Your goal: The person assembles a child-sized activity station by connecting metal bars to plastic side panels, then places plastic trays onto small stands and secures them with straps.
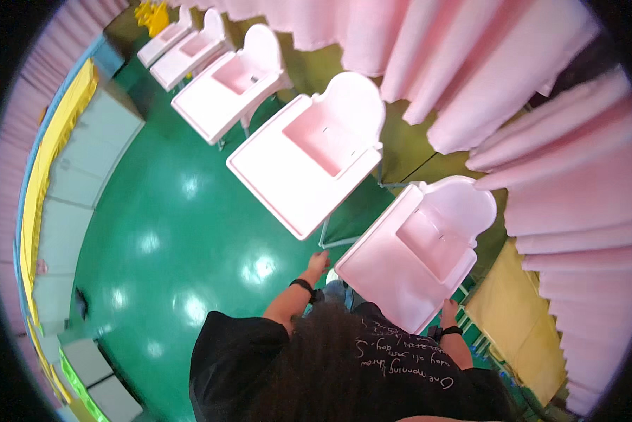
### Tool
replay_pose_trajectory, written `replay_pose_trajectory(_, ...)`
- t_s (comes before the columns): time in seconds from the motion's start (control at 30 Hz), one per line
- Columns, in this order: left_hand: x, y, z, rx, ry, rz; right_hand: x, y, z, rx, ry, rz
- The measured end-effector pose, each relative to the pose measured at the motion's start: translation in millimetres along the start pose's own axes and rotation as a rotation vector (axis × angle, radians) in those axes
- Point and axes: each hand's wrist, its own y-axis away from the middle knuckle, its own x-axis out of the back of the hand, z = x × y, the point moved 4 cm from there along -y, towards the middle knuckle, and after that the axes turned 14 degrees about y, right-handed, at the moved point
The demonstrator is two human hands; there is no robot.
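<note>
A pink plastic high chair (393,264) with a wide tray stands right in front of me, its rounded backrest pointing away to the upper right. My right hand (449,308) is at the right edge of this chair, its fingers closed at the rim and partly hidden. Left of the tray's near corner, my left hand (319,264) hangs over the green floor with its fingers curled in, apart from the tray. Nothing shows in it. Both wrists carry dark bands. Beyond my left hand stands a second pink high chair (288,179), its tray and seat bare.
More pink high chairs (210,109) continue the row toward the upper left, near a yellow object (151,17). Pink curtains (456,77) hang along the right. A yellow panel (516,320) lies right of my chair. Pale cabinets (84,151) line the left, across the shiny green floor (182,232).
</note>
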Motion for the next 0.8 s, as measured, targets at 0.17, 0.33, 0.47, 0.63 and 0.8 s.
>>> replay_pose_trajectory(0.17,55.6,-34.0,34.5,0.047,-0.018,-0.033,-50.6,9.5,-0.5,0.099,-0.098,-0.149)
replay_pose_trajectory(0.33,124.4,-44.4,63.5,0.104,-0.061,-0.037,-62.3,32.2,-90.0,0.058,-0.056,-0.296)
replay_pose_trajectory(0.47,166.2,-46.4,85.7,0.203,-0.250,0.032,-92.3,29.6,-103.8,0.096,-0.037,-0.387)
replay_pose_trajectory(0.63,94.0,-89.1,126.4,0.247,-0.556,-0.111,-64.8,59.6,-64.0,0.077,-0.188,-0.211)
replay_pose_trajectory(0.8,-6.6,-117.1,115.1,0.269,-0.828,-0.295,-21.8,108.7,37.2,-0.103,-0.311,0.011)
